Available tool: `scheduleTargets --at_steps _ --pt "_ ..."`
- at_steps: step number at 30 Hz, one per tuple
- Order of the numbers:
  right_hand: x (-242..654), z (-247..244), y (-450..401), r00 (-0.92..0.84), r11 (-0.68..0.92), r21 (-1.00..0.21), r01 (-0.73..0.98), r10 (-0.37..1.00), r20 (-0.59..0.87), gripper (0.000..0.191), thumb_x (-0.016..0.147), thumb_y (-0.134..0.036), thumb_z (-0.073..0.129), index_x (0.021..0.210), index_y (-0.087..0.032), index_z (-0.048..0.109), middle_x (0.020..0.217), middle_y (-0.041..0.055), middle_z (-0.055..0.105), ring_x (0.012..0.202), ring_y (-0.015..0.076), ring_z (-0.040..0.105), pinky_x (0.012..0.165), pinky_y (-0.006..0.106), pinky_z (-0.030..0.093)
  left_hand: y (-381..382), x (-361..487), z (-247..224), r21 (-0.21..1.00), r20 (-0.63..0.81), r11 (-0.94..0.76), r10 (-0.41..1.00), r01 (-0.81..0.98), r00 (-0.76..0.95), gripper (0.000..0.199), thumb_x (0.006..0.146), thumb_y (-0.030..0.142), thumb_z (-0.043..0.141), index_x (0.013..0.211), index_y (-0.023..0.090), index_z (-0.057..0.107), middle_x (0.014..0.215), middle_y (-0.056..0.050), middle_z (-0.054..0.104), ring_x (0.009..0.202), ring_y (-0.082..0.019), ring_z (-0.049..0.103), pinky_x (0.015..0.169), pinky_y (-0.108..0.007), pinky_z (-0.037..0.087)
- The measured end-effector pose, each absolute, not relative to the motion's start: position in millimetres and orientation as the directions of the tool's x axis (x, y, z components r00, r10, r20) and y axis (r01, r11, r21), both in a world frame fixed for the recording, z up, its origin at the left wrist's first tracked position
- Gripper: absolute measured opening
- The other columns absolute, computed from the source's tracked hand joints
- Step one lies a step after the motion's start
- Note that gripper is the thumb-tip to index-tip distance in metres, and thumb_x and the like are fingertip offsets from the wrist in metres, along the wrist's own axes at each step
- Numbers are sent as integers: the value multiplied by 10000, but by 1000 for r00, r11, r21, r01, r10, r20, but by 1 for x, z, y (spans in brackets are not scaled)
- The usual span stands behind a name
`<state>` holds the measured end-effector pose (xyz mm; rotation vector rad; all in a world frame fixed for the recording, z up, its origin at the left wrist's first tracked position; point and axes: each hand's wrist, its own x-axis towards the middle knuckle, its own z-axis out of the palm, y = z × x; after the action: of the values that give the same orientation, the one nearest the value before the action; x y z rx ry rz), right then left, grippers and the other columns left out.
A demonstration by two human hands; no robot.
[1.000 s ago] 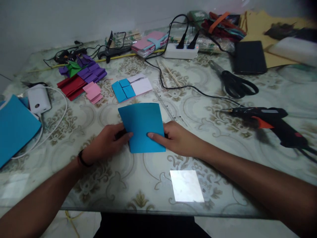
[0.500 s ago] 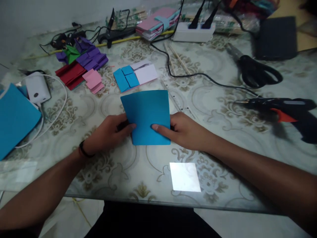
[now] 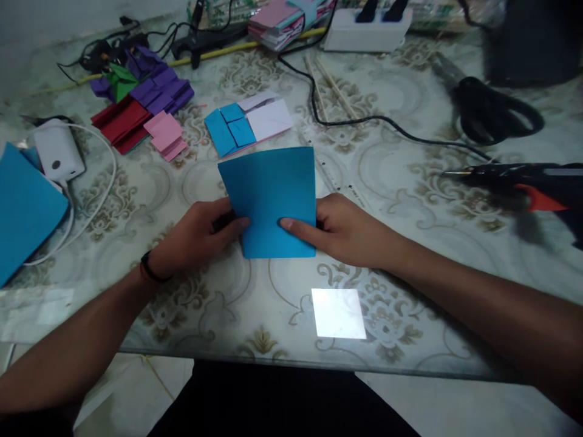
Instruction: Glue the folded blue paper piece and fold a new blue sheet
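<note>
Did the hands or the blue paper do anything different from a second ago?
Hardly. The camera tipped down, so everything slid up the picture. Both the left hand and right hand still pinch the blue paper at its lower edge, flat on the table. Nothing was let go.

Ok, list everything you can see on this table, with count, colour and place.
paper sheet: 1, blue, centre, under both hands
folded pieces: several, blue and white, behind the sheet
paper stacks: several, purple, red, pink, green, far left
charger: 1, white, left
blue pad: 1, left edge
scissors: 1, black, far right
glue gun: 1, black and orange, right
power strip: 1, white, far edge
table: 1, patterned, glass-topped
left hand: on sheet's left edge
right hand: on sheet's right edge
</note>
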<state>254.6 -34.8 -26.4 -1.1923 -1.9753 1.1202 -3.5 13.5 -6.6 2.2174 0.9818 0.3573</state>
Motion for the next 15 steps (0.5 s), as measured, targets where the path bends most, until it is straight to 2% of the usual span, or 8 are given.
scheduleTargets --at_steps 15 --pt "255 -26 -36 -438 259 -868 425 897 53 461 1013 -421 554 627 -204 426 525 -57 440 468 85 422 485 245 299 14 -3 -6 666 -21 -491 740 561 673 317 988 401 594 753 192 553 630 37 560 565 -121 487 524 -268 365"
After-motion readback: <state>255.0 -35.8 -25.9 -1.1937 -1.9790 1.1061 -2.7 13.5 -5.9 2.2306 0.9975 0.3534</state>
